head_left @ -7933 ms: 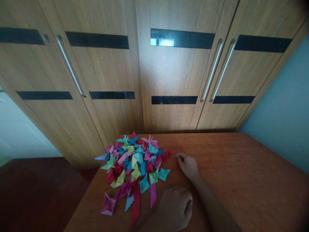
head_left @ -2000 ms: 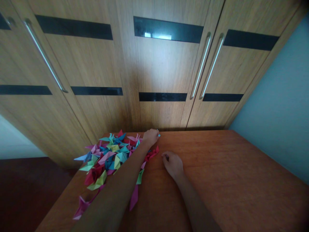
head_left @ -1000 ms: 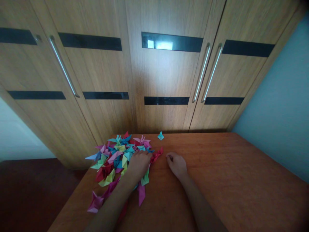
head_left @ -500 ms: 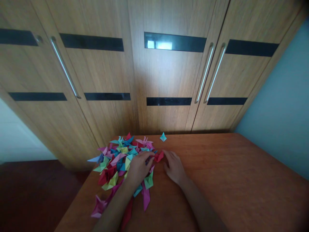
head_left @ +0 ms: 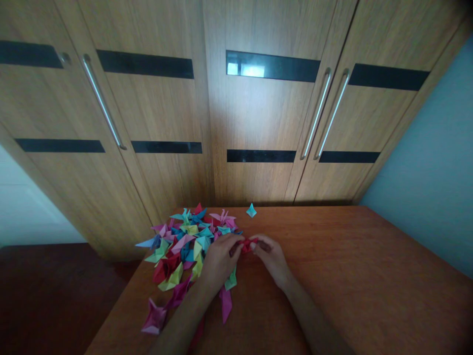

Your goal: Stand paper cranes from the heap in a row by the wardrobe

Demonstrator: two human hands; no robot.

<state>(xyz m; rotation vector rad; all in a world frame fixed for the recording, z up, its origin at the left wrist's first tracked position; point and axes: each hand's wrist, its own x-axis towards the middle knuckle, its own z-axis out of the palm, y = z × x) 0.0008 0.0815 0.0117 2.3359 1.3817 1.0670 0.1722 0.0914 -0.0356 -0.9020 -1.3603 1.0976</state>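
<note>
A small red folded paper piece (head_left: 247,245), perhaps an origami crane, is between my two hands above the wooden table (head_left: 332,256). The fingertips of my left hand (head_left: 220,256) pinch its left side. On its right side, the thumb and fingers of my right hand (head_left: 271,256) are closed. My left hand and forearm cover part of a heap of origami cranes (head_left: 181,244) in pink, blue, green, yellow and red. Beside the left forearm lies a pink folded piece (head_left: 154,317), and a magenta one (head_left: 225,304) lies to its right.
A light-blue folded paper (head_left: 251,210) stands alone near the table's back edge. Behind the table rises a wooden wardrobe (head_left: 254,118) with long metal handles (head_left: 317,113). A pale blue wall (head_left: 424,182) borders the right side.
My right hand has closed its fingers on the right side of the red paper, where they were looser before. The red paper has come slightly lower, nearer to me. The view has shifted a little.
</note>
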